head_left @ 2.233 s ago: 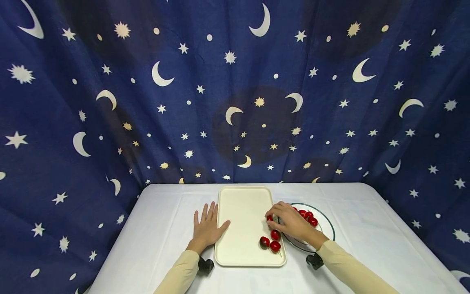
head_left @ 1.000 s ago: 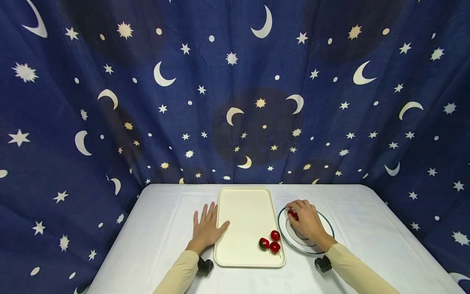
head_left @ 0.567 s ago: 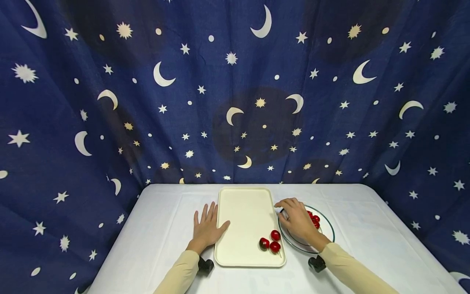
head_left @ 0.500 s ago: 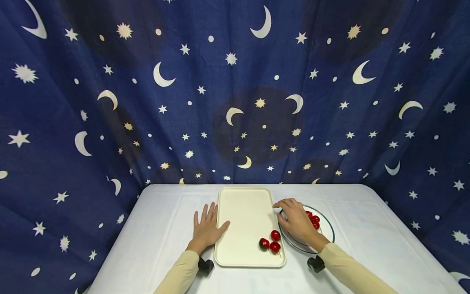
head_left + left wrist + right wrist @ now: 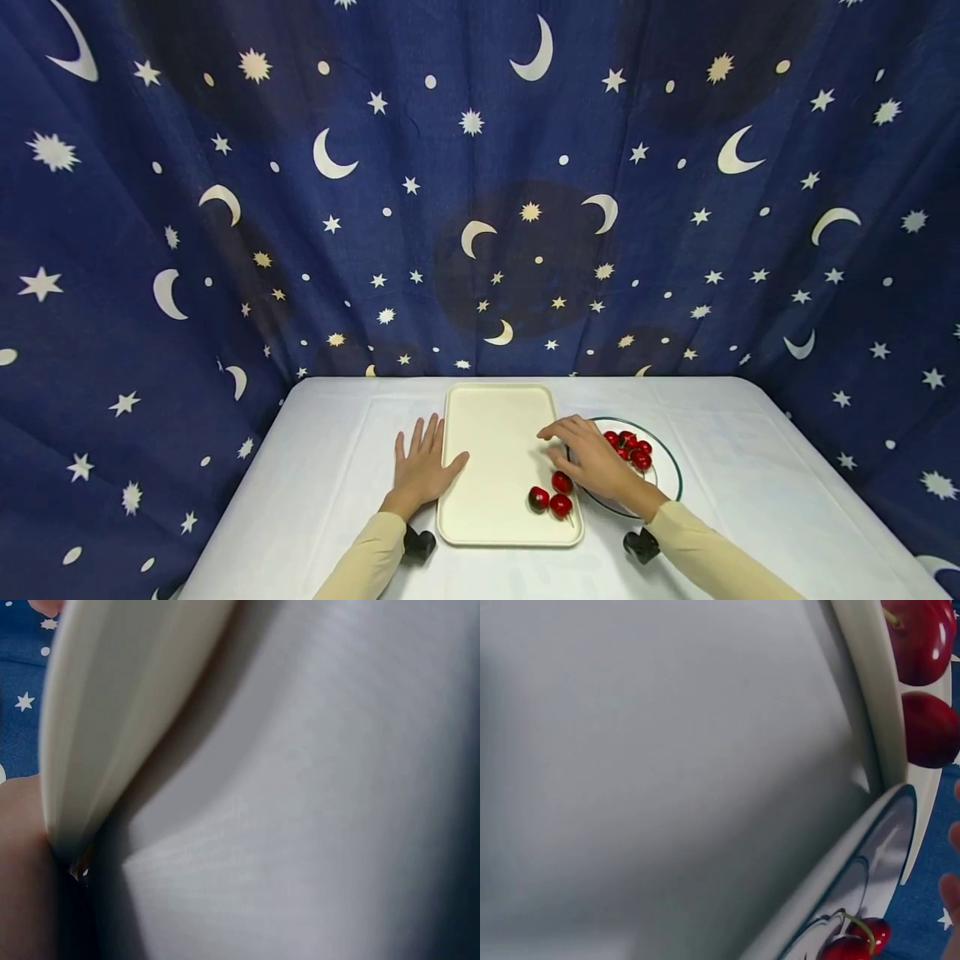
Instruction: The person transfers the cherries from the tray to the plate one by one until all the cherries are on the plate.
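Note:
Flat beside the left edge of a cream rectangular tray (image 5: 495,442) lies my left hand (image 5: 423,473), fingers spread and the thumb over the rim. My right hand (image 5: 596,460) hovers between the tray's right edge and a round plate (image 5: 667,479), its fingers and thumb parted with nothing seen between them. Below its thumb, three red cherries rest on the tray: a dark-sided cherry (image 5: 538,498), a stemmed cherry (image 5: 560,505) and an upper cherry (image 5: 562,482). Several more cherries (image 5: 640,459) sit on the plate, partly hidden by the right hand. Fingertips (image 5: 951,892) show at the right wrist view's edge.
A white cloth covers the table (image 5: 337,467), with a dark blue star-and-moon curtain (image 5: 480,183) behind and at both sides. Plate and tray edges meet closely in the right wrist view. Each wrist wears a black camera (image 5: 641,546).
My right hand first carried a cherry from the tray's edge to the plate. It has since moved back left over the tray's edge, fingers free, uncovering the plate's cherries. The left hand stays still.

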Tool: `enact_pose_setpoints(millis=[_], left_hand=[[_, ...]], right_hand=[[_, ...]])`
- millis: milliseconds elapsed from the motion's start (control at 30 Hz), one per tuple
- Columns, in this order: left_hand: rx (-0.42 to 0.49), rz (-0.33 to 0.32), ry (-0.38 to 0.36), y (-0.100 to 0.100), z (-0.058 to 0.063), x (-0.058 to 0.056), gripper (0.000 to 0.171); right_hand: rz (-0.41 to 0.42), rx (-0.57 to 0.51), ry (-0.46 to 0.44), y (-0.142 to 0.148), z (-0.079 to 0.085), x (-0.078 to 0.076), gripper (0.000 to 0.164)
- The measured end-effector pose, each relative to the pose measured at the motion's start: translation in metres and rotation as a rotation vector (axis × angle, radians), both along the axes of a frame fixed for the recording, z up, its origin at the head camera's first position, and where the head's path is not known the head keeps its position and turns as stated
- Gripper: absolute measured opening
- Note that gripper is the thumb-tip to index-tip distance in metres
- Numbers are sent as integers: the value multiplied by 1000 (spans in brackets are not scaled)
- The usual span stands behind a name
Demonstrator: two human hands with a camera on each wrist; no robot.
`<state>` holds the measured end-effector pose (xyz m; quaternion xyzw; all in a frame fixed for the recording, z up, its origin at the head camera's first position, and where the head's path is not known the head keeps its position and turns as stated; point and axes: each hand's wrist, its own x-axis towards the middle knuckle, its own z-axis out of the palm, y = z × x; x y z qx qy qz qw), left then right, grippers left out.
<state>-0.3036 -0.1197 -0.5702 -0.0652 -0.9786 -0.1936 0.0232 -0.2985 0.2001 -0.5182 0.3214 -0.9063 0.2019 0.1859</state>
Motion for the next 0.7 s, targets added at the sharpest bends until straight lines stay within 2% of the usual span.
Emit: enact_pose_setpoints(millis=[267, 400, 600, 700], left_hand=[[16, -3, -2, 0, 2, 3, 90], [8, 1, -7, -1, 0, 3, 90], [-33, 3, -1, -2, -5, 0, 92], [-25, 2, 16, -2, -6, -1, 91]], right_hand=[[93, 41, -122, -5, 4, 9, 24], [119, 50, -155, -5, 5, 12, 26], [164, 65, -125, -5, 4, 14, 34], [191, 79, -108, -5, 3, 13, 38]])
